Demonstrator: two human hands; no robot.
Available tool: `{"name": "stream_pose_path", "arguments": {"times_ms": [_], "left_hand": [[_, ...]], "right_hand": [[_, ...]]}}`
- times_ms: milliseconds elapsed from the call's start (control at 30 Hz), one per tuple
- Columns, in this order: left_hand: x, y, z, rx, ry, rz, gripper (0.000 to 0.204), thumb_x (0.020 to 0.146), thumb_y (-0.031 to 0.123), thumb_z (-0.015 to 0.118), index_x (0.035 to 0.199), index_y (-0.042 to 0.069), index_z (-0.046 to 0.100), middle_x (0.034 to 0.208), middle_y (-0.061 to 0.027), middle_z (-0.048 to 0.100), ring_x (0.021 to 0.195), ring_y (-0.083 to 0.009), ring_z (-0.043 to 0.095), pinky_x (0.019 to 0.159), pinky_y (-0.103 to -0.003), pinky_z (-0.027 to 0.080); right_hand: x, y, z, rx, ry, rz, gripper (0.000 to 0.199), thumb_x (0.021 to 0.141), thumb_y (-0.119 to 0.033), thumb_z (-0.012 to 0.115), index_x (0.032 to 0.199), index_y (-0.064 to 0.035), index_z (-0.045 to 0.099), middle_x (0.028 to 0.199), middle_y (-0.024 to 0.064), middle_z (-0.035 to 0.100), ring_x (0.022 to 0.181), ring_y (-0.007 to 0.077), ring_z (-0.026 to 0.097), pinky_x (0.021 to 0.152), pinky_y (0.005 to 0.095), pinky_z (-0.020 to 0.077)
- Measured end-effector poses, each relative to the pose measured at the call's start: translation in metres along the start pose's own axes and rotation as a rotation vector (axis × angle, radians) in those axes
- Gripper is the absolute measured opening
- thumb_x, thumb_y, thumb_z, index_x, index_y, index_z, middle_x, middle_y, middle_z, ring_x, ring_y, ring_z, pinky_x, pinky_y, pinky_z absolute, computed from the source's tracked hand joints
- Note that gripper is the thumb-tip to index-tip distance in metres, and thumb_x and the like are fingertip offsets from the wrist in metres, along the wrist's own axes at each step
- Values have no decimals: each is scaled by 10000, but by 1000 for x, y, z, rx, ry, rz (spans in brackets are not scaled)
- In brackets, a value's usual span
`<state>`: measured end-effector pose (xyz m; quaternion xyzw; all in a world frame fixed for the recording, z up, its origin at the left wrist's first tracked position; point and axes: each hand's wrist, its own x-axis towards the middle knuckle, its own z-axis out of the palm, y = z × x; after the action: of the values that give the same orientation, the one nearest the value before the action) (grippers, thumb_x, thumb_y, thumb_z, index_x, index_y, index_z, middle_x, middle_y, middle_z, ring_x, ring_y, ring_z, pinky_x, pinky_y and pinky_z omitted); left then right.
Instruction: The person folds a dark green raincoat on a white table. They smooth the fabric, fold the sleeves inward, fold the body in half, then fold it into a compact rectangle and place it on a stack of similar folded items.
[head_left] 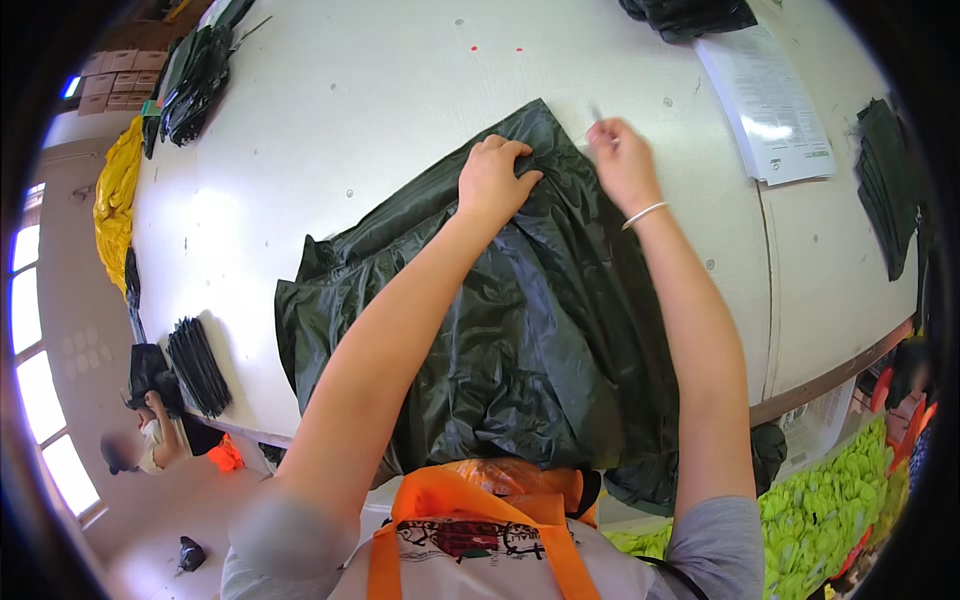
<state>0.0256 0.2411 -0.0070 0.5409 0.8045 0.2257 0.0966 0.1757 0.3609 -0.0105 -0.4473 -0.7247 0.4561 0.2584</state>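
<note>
A dark green, shiny garment [500,340] lies spread and wrinkled over the table, its lower part hanging at the near edge against my body. My left hand [492,180] rests near its far corner, fingers curled and gripping the cloth. Just off the garment's right edge, my right hand [622,165] is raised and closed in a pinch. A small, thin, greyish thing sticks up from its fingertips, too blurred to name.
The white table [400,80] carries printed sheets [770,110] and a dark bundle [690,15] at the far right. Folded dark cloth pieces [885,190] lie at the right edge, more stacks [200,365] at the left. Bright yellow-green cloth [830,510] is heaped at lower right. Another person [155,440] is at far left.
</note>
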Motion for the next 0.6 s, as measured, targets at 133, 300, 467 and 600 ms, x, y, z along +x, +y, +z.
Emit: {"name": "stream_pose_path", "arguments": {"times_ms": [133, 300, 467, 600], "left_hand": [[9, -6, -4, -196, -149, -48, 239, 708, 213, 745, 890, 64, 707, 905, -81, 634, 898, -259, 597, 796, -365, 487], [16, 35, -13, -451, -41, 42, 315, 713, 240, 752, 957, 49, 691, 931, -97, 652, 869, -243, 629, 759, -337, 499], [45, 75, -27, -507, -225, -2, 287, 766, 226, 726, 946, 4, 698, 813, -77, 677, 727, -134, 613, 674, -274, 479], [51, 66, -29, -481, -249, -67, 217, 781, 200, 703, 845, -7, 716, 706, -81, 674, 665, -111, 602, 652, -261, 477]], "right_hand": [[18, -2, -36, 194, -135, 11, 178, 863, -175, 616, 868, 2, 632, 767, 45, 640, 678, 114, 552, 643, 261, 443], [12, -27, -65, 333, -286, 154, 173, 878, -196, 610, 893, -25, 629, 772, -12, 612, 635, 54, 463, 587, 215, 373], [12, -40, -67, 303, -349, 72, 174, 906, -211, 591, 922, -38, 600, 750, -47, 560, 560, 32, 391, 498, 196, 319], [-5, -24, -66, 15, -96, -100, 227, 884, -229, 616, 941, -10, 601, 803, 81, 627, 710, 157, 571, 653, 288, 459]]}}
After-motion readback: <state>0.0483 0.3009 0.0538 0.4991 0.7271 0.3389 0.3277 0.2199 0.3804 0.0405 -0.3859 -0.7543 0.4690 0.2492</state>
